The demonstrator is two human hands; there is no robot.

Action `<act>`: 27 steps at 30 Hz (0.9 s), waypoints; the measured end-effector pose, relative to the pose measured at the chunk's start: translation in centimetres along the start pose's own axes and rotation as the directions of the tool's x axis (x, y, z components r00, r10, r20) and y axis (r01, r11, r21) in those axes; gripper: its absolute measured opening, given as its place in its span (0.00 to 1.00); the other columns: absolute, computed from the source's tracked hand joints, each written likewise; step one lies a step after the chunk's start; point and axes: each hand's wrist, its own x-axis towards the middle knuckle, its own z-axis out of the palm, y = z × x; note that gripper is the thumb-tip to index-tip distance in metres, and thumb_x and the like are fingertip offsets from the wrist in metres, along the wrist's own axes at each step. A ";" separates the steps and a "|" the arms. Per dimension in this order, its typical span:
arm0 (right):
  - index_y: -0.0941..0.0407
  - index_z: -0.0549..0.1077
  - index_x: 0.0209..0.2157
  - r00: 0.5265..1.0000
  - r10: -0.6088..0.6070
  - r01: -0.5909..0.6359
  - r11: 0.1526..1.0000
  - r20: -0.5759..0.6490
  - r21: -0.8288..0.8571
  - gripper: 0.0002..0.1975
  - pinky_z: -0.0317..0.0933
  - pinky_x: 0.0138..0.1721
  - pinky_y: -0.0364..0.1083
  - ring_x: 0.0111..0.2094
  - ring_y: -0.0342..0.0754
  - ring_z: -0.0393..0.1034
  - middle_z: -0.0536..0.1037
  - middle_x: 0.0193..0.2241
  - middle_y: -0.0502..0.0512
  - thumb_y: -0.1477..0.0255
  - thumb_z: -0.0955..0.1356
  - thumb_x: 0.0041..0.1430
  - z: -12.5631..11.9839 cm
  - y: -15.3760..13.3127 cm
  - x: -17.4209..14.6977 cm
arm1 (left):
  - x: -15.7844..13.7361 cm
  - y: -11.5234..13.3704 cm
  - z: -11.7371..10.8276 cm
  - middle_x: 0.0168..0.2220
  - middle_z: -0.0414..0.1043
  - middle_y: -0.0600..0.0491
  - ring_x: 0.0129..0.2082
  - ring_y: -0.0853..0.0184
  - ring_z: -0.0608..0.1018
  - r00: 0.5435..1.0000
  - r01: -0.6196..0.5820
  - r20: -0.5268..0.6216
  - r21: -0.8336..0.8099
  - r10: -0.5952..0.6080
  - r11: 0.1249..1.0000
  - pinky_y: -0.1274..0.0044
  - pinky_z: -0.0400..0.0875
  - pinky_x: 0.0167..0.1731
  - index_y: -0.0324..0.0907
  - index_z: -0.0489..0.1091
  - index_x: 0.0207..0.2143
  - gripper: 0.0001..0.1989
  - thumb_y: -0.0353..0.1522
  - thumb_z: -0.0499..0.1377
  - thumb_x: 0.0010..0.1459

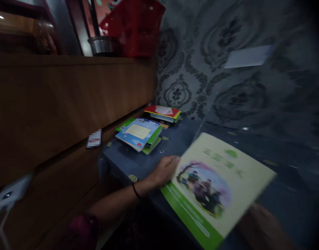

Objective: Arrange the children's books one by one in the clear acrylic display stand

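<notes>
A book [242, 194] with a pale cover, a painted scene and a green lower band is held tilted above the table. My left hand [166, 171] grips its left edge, the fingers partly hidden behind the cover. At its right edge is my right hand [262, 222], dim and blurred, with most of its fingers behind the book. Beyond my left hand lies a loose stack of books topped by a light blue one [138, 132], with green covers sticking out around it.
Farther back sits another stack of books under a red cover [161, 110]. A blue patterned cloth [120, 165] covers the table, against a wooden cabinet [70, 93] and a papered wall [201, 80]. On the ledge stand a red plastic basket [138, 31] and a metal pot [104, 45].
</notes>
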 end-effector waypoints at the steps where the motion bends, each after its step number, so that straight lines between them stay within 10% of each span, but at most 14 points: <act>1: 0.50 0.79 0.36 1.000 -0.001 0.002 1.000 -0.018 0.019 0.23 0.72 0.21 0.51 0.27 0.59 0.78 0.83 0.27 0.58 0.49 0.76 0.44 0.8 -0.4 0.2 | 0.0 -0.9 0.3 0.22 0.58 0.60 0.24 0.73 0.63 0.996 0.051 -0.062 -0.071 -0.056 0.996 0.79 0.61 0.26 0.42 0.61 0.24 0.24 0.54 0.53 0.57; 10: 0.56 0.76 0.32 0.999 -0.031 0.029 0.997 0.030 0.066 0.27 0.64 0.21 0.44 0.22 0.49 0.74 0.80 0.23 0.53 0.47 0.76 0.42 2.7 -1.9 1.3 | -0.6 -5.2 0.0 0.16 0.60 0.62 0.15 0.74 0.62 0.943 0.331 -0.039 -0.011 -0.332 0.943 0.81 0.55 0.18 0.42 0.62 0.23 0.24 0.53 0.59 0.49; 14: 0.57 0.77 0.35 0.988 -0.156 0.146 0.946 -0.010 -0.290 0.21 0.63 0.21 0.44 0.19 0.47 0.69 0.77 0.20 0.51 0.53 0.69 0.53 0.6 -0.4 2.1 | 0.0 -4.3 -1.8 0.14 0.63 0.60 0.13 0.70 0.67 0.942 0.220 0.117 0.490 -0.314 0.843 0.79 0.57 0.18 0.43 0.62 0.23 0.17 0.44 0.53 0.61; 20: 0.56 0.78 0.42 0.879 -0.467 0.336 0.461 0.098 -0.821 0.15 0.67 0.40 0.50 0.37 0.52 0.75 0.80 0.39 0.59 0.69 0.61 0.64 1.1 -0.5 1.7 | 2.0 -4.1 -1.4 0.32 0.77 0.48 0.34 0.59 0.79 0.982 -0.185 0.185 0.907 0.038 0.378 0.73 0.67 0.34 0.43 0.70 0.35 0.13 0.35 0.48 0.68; 27: 0.59 0.74 0.49 0.840 -0.322 0.466 0.017 0.436 -0.885 0.15 0.59 0.53 0.60 0.56 0.60 0.66 0.76 0.53 0.65 0.78 0.62 0.64 7.6 -3.0 2.9 | 4.8 -7.5 0.5 0.50 0.73 0.39 0.52 0.52 0.74 0.919 -0.375 0.293 0.857 0.264 0.353 0.59 0.70 0.51 0.35 0.62 0.57 0.18 0.28 0.48 0.66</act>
